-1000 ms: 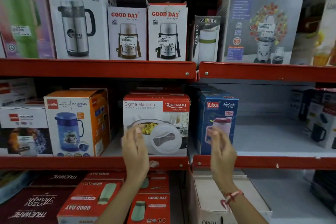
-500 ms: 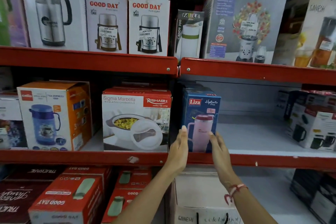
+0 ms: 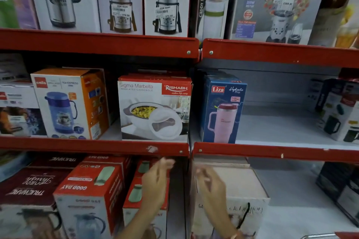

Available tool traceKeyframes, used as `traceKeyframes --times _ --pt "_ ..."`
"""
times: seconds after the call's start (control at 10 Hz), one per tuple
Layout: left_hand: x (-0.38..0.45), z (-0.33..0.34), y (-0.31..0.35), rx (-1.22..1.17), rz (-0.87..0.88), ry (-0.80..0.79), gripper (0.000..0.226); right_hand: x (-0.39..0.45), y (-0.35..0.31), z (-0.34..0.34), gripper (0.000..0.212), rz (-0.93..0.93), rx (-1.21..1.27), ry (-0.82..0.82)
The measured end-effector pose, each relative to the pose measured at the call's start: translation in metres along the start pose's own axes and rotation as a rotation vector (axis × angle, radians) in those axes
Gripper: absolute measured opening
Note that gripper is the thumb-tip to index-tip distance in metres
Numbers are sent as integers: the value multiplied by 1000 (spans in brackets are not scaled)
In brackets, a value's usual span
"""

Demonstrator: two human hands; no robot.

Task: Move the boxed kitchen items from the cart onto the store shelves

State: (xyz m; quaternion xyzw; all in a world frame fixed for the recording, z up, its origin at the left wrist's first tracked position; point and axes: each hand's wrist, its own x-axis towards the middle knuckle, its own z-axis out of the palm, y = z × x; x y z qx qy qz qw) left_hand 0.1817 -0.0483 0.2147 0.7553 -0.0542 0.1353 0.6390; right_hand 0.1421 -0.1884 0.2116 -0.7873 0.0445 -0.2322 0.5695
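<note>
Liza box, blue cardboard printed with a pink handled tumbler, stands upright at the left end of the right-hand middle shelf, its front at the red metal lip. To its right the grey shelf board is bare up to a group of mug boxes at the far end. Just left, across the shelf joint, stands the Rishabh casserole box, red and white; further left, an orange Cello jug box. Above, two white Good Day flask boxes carry price stickers, near a Fable caddy box.

Both hands are below the middle shelf, blurred and holding nothing. Left hand is loosely spread, fingers up, before red Good Day boxes lying on the lower shelf. Right hand is likewise open, in front of a pale carton. Neither touches the Liza box.
</note>
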Motion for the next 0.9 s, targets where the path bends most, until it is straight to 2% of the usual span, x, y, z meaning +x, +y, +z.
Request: traceKeyframes --times 0.1,0.2,0.3,0.4,0.5,0.7,0.9 --pt "-15 -41 -60 256 -219 117 72 -30 21 35 46 302 -14 -343" --pt "-19 -64 -98 183 -490 64 88 -47 28 59 69 552 -52 -450" --pt "-23 -72 -104 -29 -639 18 95 -52 29 70 90 619 -106 -505" --pt "-24 -73 -102 -23 -677 -18 96 -49 30 73 74 611 -107 -477" --pt "-24 -76 -92 -23 -685 -29 92 -48 26 70 48 609 -109 -468" --pt "-27 -82 -80 -66 -651 -47 72 -54 25 73 46 534 -83 -488" --pt "-33 -90 -69 51 -578 -87 64 -58 11 67 58 505 -181 -509"
